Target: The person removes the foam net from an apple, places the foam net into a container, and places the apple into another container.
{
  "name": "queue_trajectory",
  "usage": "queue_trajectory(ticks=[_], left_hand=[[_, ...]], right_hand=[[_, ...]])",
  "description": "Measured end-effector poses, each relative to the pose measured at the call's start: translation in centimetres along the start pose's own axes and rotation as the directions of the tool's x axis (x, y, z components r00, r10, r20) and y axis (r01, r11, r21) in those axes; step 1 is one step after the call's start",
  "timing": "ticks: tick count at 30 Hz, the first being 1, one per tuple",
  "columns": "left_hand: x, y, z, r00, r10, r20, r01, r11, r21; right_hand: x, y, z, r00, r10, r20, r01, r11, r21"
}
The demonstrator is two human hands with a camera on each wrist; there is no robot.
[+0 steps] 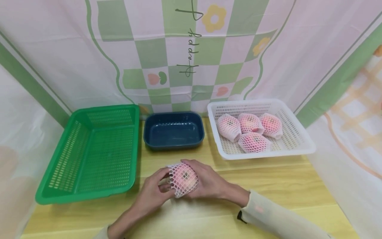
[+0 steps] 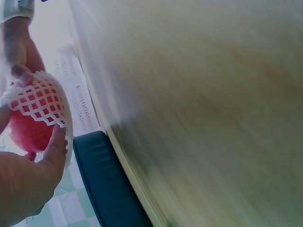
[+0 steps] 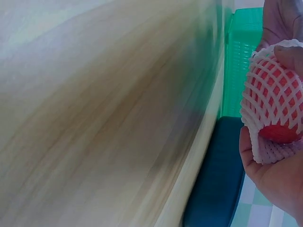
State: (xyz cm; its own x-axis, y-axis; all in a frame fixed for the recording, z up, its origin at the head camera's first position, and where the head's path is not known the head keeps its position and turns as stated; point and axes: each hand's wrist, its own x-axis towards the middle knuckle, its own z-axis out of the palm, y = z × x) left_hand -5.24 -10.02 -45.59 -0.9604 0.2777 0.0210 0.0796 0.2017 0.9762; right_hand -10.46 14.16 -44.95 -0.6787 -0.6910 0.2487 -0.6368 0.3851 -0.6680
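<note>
A red apple [image 1: 186,176] in a white foam net [image 1: 178,192] is held between both hands over the front middle of the table. My left hand [image 1: 152,192] pinches the net's left side with thumb and fingers. From the right, my right hand [image 1: 210,179] grips the apple with its fingers around it. In the left wrist view, bare red skin of the apple [image 2: 31,132] shows below the net's edge. The right wrist view shows the net [image 3: 265,90] covering most of the fruit, with red skin visible at an open end. The palms are partly hidden.
Several netted apples [image 1: 255,142] lie in a white basket [image 1: 298,151] at the back right. A dark blue tray [image 1: 174,146] stands at the back middle. To the left is a green basket [image 1: 86,197]. Behind them hangs a checked cloth [image 1: 150,53]. The table [image 1: 268,179] is wood-patterned.
</note>
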Motion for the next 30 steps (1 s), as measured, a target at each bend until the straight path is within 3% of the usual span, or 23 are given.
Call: queue_trajectory(ticks=[9,19,26,30], left_hand=[[-0.1,-0.2,0.3,0.999,0.032,0.023,-0.034,0.997,0.076],[0.0,-0.2,0.6,0.998,0.039,0.047,-0.04,0.999,0.016],[-0.1,-0.1,0.9,0.998,0.069,-0.007,-0.068,0.991,0.114],[-0.1,0.2,0.8,0.998,0.065,-0.028,-0.061,0.991,0.123]], right_hand=[[0.3,-0.9,0.3,0.998,0.052,0.04,-0.052,0.999,-0.007],[0.4,-1.8,0.8,0.999,0.041,0.035,-0.041,0.999,-0.019],[0.3,-2.0,0.8,0.999,0.033,0.023,-0.032,0.999,-0.036],[0.4,-2.1,0.6,0.997,0.063,0.042,-0.062,0.998,-0.029]])
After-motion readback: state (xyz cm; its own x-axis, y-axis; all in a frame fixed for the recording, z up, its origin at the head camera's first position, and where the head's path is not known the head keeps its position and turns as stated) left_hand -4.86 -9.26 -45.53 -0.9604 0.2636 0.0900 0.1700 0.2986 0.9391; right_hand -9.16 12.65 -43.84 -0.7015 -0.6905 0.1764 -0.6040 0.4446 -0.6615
